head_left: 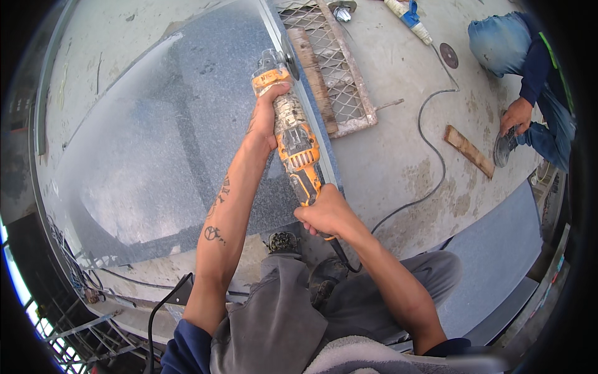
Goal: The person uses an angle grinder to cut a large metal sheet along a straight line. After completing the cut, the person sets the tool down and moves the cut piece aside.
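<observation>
An orange and grey angle grinder (299, 144), worn and spattered, lies slantwise across the view. My left hand (266, 115) wraps round its front body, close behind the head. Around its rear handle my right hand (327, 210) is closed, and the black cord drops from that end. The grinder's disc (289, 59) stands on edge by a long pale metal strip (273, 25); I cannot tell whether they touch. This strip runs along the right side of a large grey galvanized metal sheet (149, 156), which spreads beneath my left arm.
Right of the sheet lie a rusty mesh frame (349, 87) and a wooden plank (311, 75). A cable (422, 118) with a blue and white connector (410, 19) crosses the concrete. A loose disc (448, 55) and wood block (468, 151) lie near a crouching person (529, 62), whose hand holds a round dark tool.
</observation>
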Motion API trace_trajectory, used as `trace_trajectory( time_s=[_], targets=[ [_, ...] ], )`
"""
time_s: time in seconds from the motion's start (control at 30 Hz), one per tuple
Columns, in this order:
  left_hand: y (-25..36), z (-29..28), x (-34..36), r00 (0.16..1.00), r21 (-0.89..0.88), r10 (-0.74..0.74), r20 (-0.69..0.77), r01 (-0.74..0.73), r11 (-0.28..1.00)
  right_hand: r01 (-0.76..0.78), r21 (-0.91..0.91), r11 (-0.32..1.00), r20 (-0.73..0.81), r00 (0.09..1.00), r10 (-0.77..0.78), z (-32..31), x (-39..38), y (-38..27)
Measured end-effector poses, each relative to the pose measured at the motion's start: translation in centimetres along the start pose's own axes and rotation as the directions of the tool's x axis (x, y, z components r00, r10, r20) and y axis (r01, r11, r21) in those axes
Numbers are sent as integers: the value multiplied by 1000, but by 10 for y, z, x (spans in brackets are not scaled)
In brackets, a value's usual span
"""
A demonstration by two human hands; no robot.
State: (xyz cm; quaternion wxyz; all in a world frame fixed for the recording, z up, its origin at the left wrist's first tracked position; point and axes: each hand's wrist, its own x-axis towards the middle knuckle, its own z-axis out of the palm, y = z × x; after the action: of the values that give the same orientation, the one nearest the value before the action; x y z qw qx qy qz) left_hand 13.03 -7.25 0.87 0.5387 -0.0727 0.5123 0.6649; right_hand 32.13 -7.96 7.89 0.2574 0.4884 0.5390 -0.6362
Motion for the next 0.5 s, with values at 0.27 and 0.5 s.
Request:
trace_trajectory(
  time_s=[0.27, 0.5],
  targets=[
    [-5, -1, -5, 1000, 26, 22, 10, -22, 999, -7, -2, 1000, -8, 1000, 7, 3, -2, 8],
    [-9, 0, -12, 1000, 40, 9, -2, -9, 999, -13, -3, 1000, -16, 1000, 13, 6, -4, 14]
  ],
)
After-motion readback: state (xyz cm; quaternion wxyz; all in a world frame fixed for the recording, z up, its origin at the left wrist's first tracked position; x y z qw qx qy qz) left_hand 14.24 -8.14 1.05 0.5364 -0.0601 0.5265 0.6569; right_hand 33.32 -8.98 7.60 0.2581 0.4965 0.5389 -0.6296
